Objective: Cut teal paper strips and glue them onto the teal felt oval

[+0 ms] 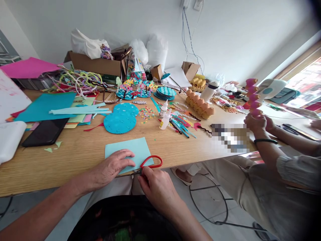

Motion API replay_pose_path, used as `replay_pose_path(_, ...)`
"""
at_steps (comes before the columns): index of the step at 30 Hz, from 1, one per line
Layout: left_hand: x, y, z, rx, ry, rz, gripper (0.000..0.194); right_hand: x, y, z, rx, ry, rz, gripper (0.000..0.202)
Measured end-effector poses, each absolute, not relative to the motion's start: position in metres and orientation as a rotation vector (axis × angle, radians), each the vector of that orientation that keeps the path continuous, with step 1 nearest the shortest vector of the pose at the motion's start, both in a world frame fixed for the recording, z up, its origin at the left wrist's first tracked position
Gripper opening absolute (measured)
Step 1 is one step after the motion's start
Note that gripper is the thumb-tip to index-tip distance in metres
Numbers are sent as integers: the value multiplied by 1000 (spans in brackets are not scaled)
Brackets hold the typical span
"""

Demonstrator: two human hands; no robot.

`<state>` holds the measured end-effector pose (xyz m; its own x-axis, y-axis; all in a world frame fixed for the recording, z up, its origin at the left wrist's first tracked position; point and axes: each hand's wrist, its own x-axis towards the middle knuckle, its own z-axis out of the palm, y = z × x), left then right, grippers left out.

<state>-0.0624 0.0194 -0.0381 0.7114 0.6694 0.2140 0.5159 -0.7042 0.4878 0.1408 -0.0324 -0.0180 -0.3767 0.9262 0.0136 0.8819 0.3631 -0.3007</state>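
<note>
A light blue sheet of paper [136, 147] lies at the table's front edge. My left hand [116, 165] rests on its left part, fingers stretched out and holding nothing. A pair of scissors with red handles [156, 161] is in my right hand [157, 184], whose fingers are closed round one handle. The blades point left along the paper's near edge, partly hidden, so I cannot tell whether they touch it. Beyond the paper lie two overlapping blue discs [120, 122] with small pale bits on them.
Left are a black phone [46, 132] and stacked coloured paper [47, 105]. Glue bottles [164, 118] and pens stand past my right hand. Yellow egg-carton strips [200, 103] lie farther back. At right, a co-worker's hands [257, 124] hold a pink egg-carton strip [253, 97].
</note>
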Motion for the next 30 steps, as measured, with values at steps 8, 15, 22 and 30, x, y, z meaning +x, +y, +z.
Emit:
replay_pose_path(8, -61, 19, -36, 2515, 926, 533, 34, 137, -31, -17, -1651, -2447, 395, 12)
replay_pose_path(15, -62, 19, -41, 2514, 924, 537, 33, 134, -33, -19, -1625, -2447, 406, 10)
replay_pose_path(22, -62, 17, -42, 2459, 945, 527, 33, 127, -32, -17, -1623, -2465, 412, 10)
replay_pose_path(30, -57, 18, -38, 2430, 944, 531, 33, 129, -33, -17, -1648, -2450, 434, 11)
